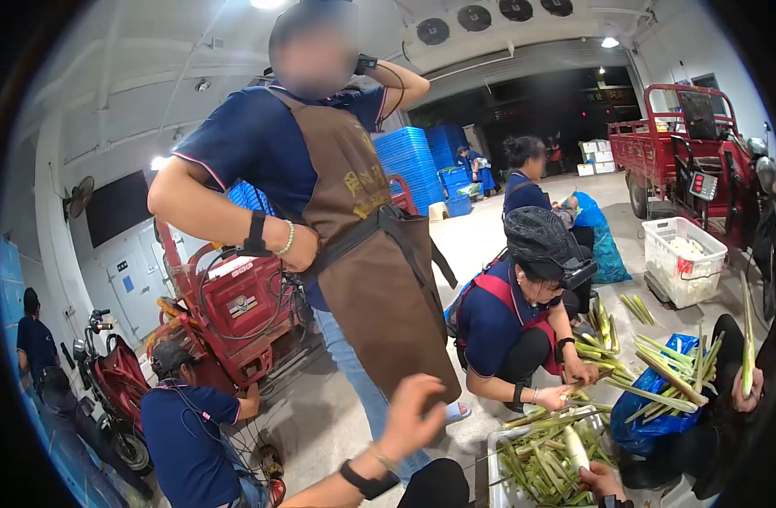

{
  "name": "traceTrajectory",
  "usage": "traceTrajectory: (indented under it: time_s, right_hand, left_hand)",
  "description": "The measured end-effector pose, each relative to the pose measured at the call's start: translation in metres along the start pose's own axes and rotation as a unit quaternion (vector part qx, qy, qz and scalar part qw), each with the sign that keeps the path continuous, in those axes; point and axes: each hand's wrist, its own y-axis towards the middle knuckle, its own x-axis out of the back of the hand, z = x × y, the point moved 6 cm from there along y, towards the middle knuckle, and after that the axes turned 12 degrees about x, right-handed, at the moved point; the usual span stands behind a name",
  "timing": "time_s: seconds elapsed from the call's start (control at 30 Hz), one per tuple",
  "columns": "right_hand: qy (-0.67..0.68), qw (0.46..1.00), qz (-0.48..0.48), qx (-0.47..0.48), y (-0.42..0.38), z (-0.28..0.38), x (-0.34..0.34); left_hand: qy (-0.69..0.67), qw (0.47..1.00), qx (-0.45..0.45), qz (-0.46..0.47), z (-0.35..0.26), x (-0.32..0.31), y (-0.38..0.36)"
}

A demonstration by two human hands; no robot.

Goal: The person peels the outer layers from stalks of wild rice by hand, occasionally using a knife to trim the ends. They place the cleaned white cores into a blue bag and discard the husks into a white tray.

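Observation:
My left hand point(411, 415) is raised in front of me with its fingers spread, holding nothing; a black band sits on its wrist. Just beyond it stands a person in a brown apron point(379, 279). My right hand point(602, 480) is low at the bottom edge, over a white crate point(493, 449) filled with green stalks point(536, 461). Its fingers are closed on the lower end of a pale peeled stalk point(575, 446). Loose green stalks point(659, 372) lie piled on the floor past the crate.
A crouching person in a red apron point(515, 326) reaches into the stalk pile. At the right edge another person's hand point(748, 391) holds a long stalk. Around stand a blue bag point(651, 423), a white basket point(684, 258), red cargo tricycles point(235, 313) and stacked blue crates point(409, 157).

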Motion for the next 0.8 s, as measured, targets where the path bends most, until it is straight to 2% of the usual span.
traceTrajectory:
  time_s: [0.03,0.1,0.17,0.23,0.3,0.33,0.37,0.43,0.5,0.57,0.6,0.63,0.67,0.7,0.73,0.77,0.8]
  right_hand:
    - [0.0,1.0,-0.004,0.0,-0.001,0.001,0.0]
    - [-0.013,0.997,0.078,-0.009,-0.006,0.007,-0.019]
    - [-0.045,0.995,0.093,-0.012,-0.015,0.019,-0.035]
    - [-0.045,0.994,0.1,0.009,-0.026,0.034,-0.057]
    - [-0.036,0.995,0.09,0.002,-0.033,0.042,-0.064]
    - [-0.012,0.999,0.048,-0.018,-0.033,0.038,-0.059]
    - [0.013,0.999,0.006,-0.038,-0.034,0.037,-0.056]
    - [-0.01,0.999,-0.031,-0.013,-0.039,0.045,-0.05]
    - [-0.085,0.996,-0.026,0.033,-0.04,0.054,-0.048]
    - [-0.126,0.99,-0.031,0.057,-0.045,0.067,-0.051]
    - [-0.164,0.982,-0.035,0.083,-0.045,0.074,-0.051]
    - [-0.165,0.982,-0.035,0.083,-0.037,0.051,-0.037]
    - [-0.368,0.895,-0.038,0.25,-0.026,0.036,-0.019]
    - [-0.543,0.739,-0.038,0.398,-0.026,0.029,-0.015]
    - [-0.542,0.739,-0.038,0.398,-0.021,0.028,-0.009]
    - [-0.427,0.865,-0.041,0.26,-0.007,0.009,0.01]
    - [-0.292,0.949,-0.041,0.109,-0.005,0.003,0.01]
  left_hand:
    - [-0.002,0.996,-0.003,0.088,-0.006,-0.032,-0.006]
    - [0.016,0.974,-0.055,0.221,-0.011,-0.099,-0.03]
    - [0.034,0.943,-0.136,0.301,-0.024,-0.154,-0.049]
    - [0.092,0.923,-0.179,0.329,-0.024,-0.201,-0.078]
    - [0.069,0.866,-0.145,0.474,-0.016,-0.239,-0.102]
    - [0.049,0.789,-0.054,0.61,-0.007,-0.259,-0.115]
    - [0.046,0.789,-0.058,0.61,-0.008,-0.265,-0.118]
    - [-0.048,0.762,0.062,0.643,-0.001,-0.277,-0.129]
    - [-0.082,0.773,0.065,0.626,0.006,-0.288,-0.141]
    - [-0.207,0.755,0.097,0.615,0.008,-0.3,-0.149]
    - [-0.208,0.755,0.097,0.614,0.005,-0.3,-0.146]
    - [-0.19,0.723,0.132,0.651,0.006,-0.303,-0.149]
    - [-0.171,0.687,0.166,0.686,0.003,-0.302,-0.152]
    - [-0.171,0.688,0.166,0.686,0.002,-0.304,-0.154]
    - [-0.2,0.683,0.179,0.68,0.001,-0.307,-0.156]
    - [-0.228,0.677,0.194,0.672,0.001,-0.309,-0.158]
    - [-0.228,0.677,0.197,0.671,0.004,-0.311,-0.156]
